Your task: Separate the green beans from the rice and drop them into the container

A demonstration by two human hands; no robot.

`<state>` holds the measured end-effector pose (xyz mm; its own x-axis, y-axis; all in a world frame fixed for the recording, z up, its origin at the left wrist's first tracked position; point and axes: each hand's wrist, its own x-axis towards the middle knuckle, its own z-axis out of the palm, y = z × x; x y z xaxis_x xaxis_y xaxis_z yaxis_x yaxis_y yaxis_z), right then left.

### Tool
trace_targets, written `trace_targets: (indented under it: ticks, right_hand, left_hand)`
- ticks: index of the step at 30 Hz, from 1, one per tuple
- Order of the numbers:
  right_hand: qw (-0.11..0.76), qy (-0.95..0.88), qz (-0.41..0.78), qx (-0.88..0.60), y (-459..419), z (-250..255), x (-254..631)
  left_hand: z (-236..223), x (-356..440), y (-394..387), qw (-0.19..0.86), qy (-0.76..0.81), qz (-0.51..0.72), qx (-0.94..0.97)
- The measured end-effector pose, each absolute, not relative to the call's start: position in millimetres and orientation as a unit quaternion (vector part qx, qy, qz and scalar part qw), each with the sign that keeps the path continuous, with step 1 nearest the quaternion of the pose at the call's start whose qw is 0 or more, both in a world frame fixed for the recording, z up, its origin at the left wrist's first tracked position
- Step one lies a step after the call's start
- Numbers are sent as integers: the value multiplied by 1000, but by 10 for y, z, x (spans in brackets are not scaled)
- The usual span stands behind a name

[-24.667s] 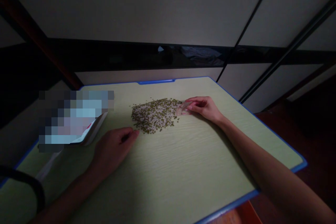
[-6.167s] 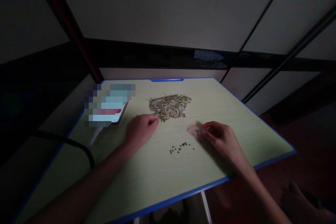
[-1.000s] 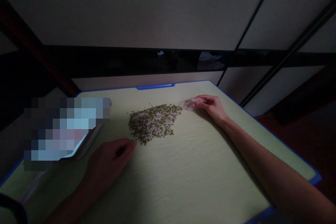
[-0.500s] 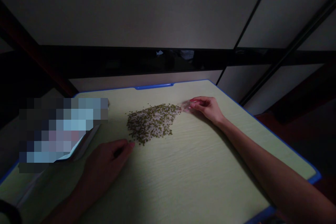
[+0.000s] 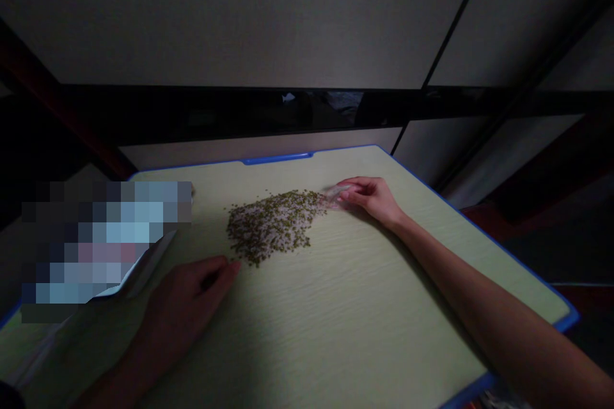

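Small green grains that look like mung beans, mixed with pale rice-like grains, lie in a thin spread pile (image 5: 273,225) on the table. My left hand (image 5: 192,294) rests at the pile's near left edge, thumb and forefinger pinched together at the tips; whatever may be between them is too small to see. On the far right of the pile, my right hand (image 5: 369,197) is closed on a piece of clear, crumpled plastic (image 5: 334,197), perhaps a small bag. The plastic touches the pile's right end, and its lower part lies close to the tabletop.
A pale table (image 5: 384,307) with a blue rim carries the pile. On its left stands a slanted lit screen (image 5: 119,236), blurred over, on a light support. Behind the far edge rise pale cabinet panels (image 5: 240,19) with a dark glossy band (image 5: 215,112).
The whole view has shifted slightly, so everything sits a little further left. More of the clear plastic shows beside my right hand. My left hand keeps its pinched pose by the pile.
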<state>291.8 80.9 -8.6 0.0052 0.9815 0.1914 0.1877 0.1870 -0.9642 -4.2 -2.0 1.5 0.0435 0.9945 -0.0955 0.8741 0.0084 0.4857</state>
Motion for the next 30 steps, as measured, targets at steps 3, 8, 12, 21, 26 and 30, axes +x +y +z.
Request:
trace_targets:
  ticks: [3,8,12,21,26,30]
  right_hand:
    - [510,-575,390,-508,816,-87,2948]
    - [492,-592,394,-502,806,-83,2957]
    - [495,-598,378,-504,819,-91,2957]
    - [465,-621,405,-483,786,-92,2904]
    - [493,-600,407,-481,788,-72,2911]
    - [476,-627,403,-466,788,-75,2897]
  left_hand:
    - [13,-37,-15,211,679,142,689]
    - [22,-20,-11,211,680,138,688]
    - [19,-18,-9,209,684,141,684]
    - [37,-35,-16,213,680,135,688]
    - [36,-30,-4,213,683,132,687]
    - [26,-39,1,216,683,136,685]
